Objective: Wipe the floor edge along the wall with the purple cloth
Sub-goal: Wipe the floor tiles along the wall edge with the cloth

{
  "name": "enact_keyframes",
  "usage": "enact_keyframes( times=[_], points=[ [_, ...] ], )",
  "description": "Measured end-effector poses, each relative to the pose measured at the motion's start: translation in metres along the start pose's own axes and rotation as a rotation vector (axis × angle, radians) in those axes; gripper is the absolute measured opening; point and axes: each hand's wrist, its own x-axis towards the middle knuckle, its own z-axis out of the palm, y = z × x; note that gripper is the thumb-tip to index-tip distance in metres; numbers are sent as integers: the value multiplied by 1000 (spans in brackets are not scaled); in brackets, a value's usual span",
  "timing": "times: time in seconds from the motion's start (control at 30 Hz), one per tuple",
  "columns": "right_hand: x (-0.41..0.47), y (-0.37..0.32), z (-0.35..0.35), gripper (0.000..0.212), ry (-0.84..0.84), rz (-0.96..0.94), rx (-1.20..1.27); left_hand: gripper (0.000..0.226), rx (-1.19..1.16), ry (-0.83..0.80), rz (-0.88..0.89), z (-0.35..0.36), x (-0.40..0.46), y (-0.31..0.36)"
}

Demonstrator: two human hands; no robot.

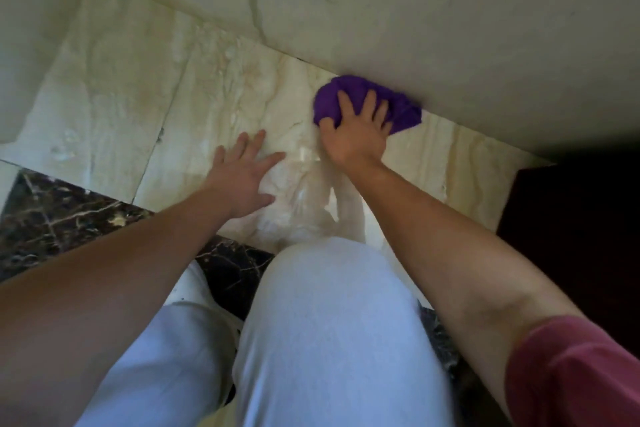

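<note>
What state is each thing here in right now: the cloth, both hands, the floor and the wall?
purple cloth: bunched up, pressed onto the floor against the wall's base.
right hand: on top of the cloth, fingers spread, pressing down.
left hand: flat, fingers spread, holds nothing, on or just above the floor.
floor: pale marble tile, glossy near the hands.
wall: pale, meeting the floor at the cloth.

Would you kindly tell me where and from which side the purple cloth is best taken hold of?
Take its bunched top from above, coming from the room side, as the right hand does: the purple cloth lies crumpled against the wall, so its far side is blocked.
</note>
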Motion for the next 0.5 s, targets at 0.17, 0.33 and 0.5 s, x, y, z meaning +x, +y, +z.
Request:
enact_keyframes(
  times=[0.17,0.33,0.5],
  points=[
    [23,-94,12,68,-109,-242,-48,85,-15,145,-321,-11,-7,-80],
    [34,-132,25,70,-118,-304,-132,88,-86,171,-404,-8,-26,-142],
    [47,-184,39,69,-126,-405,-235,81,-174,245,-490,11,-50,-164]
  ],
)
